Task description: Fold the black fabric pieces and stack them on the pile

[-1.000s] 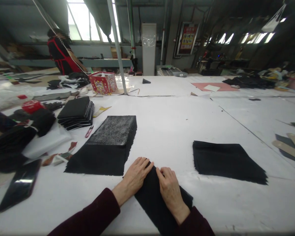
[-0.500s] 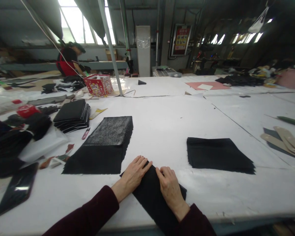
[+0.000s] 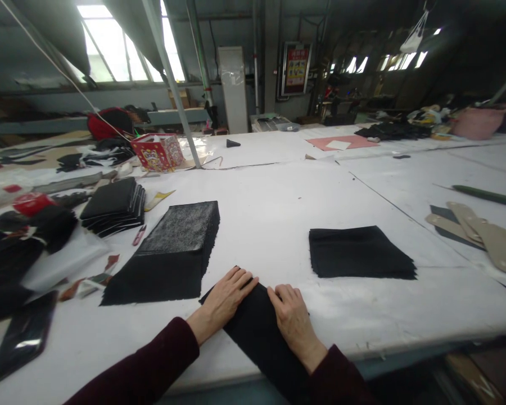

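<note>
Two bare hands [image 3: 229,298] touch one cloth [image 3: 257,332] (black).

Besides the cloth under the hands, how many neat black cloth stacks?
3: a part-grey stack left of the left hand, a plain stack right of the right hand, and a smaller stack back-left of the part-grey one. Left-side clutter may hide more.

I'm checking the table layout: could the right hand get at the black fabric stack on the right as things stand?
Probably yes: white tabletop lies between the right hand and that stack, with nothing seen blocking, though the hand is touching the black cloth.
</note>
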Motion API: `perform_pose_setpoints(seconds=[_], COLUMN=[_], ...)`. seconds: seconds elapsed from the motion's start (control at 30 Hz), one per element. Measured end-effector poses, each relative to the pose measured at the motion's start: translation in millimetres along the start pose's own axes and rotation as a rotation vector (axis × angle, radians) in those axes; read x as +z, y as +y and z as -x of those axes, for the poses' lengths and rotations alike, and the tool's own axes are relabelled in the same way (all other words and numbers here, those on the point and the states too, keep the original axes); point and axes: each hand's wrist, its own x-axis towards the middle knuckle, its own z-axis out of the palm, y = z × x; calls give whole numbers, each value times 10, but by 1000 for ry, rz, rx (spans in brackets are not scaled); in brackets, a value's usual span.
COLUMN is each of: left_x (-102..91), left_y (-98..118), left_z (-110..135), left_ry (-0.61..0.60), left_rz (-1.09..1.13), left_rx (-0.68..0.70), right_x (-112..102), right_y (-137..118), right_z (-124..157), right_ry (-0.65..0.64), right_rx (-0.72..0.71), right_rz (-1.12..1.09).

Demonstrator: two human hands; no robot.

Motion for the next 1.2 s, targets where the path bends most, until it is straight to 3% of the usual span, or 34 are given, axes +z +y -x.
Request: perform_pose_setpoints(seconds=[0.5, 0.93, 1.2], left_x=[-80, -90, -148], left_y=[135, 285, 490], left_z=[-77, -155, -214], left_ry=[0, -32, -129], left_rz=[15, 43, -39], left_rx=[108, 131, 69], right_x=[-157, -259, -298], right_y=[101, 250, 326], right_z=[187, 351, 442], right_ry=[-18, -30, -28], right_rx=[4, -24, -38], right_rz=[-19, -31, -18])
